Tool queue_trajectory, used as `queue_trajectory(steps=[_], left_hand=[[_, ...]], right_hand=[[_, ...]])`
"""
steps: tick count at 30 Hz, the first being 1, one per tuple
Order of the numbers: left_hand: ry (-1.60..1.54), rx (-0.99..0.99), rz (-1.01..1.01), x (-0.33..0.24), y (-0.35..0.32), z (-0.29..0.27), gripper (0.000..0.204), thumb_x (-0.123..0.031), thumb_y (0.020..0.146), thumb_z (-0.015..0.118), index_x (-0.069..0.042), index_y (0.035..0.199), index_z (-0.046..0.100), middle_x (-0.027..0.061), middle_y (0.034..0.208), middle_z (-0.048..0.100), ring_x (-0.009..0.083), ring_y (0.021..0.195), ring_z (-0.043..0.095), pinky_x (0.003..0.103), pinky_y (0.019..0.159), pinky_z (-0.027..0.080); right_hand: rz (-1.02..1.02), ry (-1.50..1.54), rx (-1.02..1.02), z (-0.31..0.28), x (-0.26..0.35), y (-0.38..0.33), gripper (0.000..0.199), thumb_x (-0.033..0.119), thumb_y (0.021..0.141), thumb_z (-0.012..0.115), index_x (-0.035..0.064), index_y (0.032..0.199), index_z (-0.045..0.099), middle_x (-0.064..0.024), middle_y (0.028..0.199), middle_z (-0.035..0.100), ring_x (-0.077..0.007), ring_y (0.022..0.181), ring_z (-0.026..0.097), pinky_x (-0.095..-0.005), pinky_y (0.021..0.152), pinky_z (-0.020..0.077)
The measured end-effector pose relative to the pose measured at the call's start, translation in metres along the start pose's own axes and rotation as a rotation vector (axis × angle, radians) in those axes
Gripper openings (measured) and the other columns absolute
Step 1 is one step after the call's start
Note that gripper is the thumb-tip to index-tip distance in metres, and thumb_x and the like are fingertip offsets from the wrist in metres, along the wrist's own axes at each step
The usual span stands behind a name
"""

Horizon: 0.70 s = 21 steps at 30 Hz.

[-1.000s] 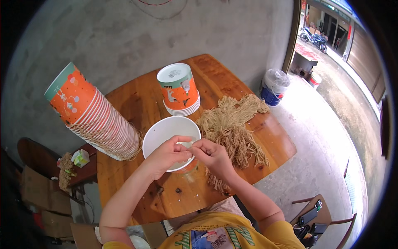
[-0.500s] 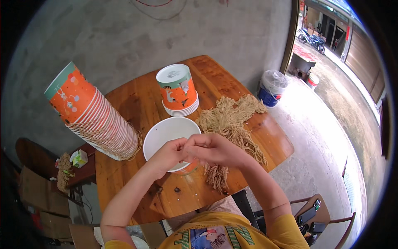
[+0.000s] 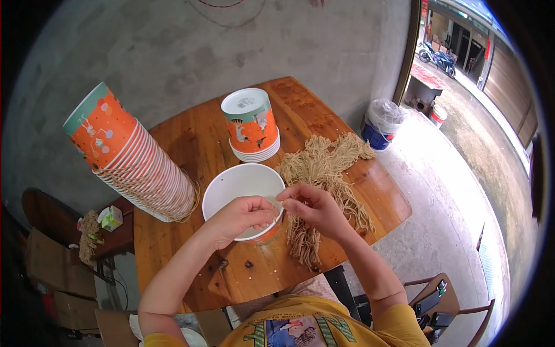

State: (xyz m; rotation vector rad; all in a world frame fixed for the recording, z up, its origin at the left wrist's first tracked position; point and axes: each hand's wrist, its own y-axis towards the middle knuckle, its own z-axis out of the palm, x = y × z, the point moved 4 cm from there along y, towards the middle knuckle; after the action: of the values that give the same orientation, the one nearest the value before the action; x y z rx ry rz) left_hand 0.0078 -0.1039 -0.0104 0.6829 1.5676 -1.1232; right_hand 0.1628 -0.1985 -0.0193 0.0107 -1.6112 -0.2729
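An open paper bucket (image 3: 231, 185), white inside and orange outside, stands at the middle of the table. Over its near right rim, my left hand (image 3: 250, 214) pinches a thin strand of tan string (image 3: 276, 203). My right hand (image 3: 309, 208) faces it a short way off, thumb and forefinger pinched at the strand's other side; the strand is faint and partly hidden by the fingers. To the right lies a loose heap of tan strings (image 3: 324, 168), its near end passing below my right hand.
A tall leaning stack of nested orange paper buckets (image 3: 139, 156) is at the left, string around its rims. A shorter upside-down stack (image 3: 251, 127) stands behind. The wooden table (image 3: 191, 272) has a rounded right corner; a blue-and-white pail (image 3: 381, 124) is beyond it, a chair (image 3: 442, 301) at lower right.
My hands, together before, have come slightly apart, the right one shifting to the right. A thin strand now shows between them. The view has shifted slightly.
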Motion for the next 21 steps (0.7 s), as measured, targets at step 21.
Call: queue_trajectory(steps=[21], left_hand=[[-0.351,0.097,-0.132,0.009,0.006,-0.006,0.013,-0.008,0.094,0.057,-0.003,0.107,0.059,0.0017,0.095,0.062,0.0081,0.08,0.06,0.021,0.073,0.051]], right_hand=[[-0.544,-0.73,-0.287,0.038,0.008,-0.026,0.016,0.007,0.077,0.072,0.0122,0.091,0.065,-0.0036,0.079,0.057,-0.021,0.071,0.062,-0.0322,0.057,0.0529]])
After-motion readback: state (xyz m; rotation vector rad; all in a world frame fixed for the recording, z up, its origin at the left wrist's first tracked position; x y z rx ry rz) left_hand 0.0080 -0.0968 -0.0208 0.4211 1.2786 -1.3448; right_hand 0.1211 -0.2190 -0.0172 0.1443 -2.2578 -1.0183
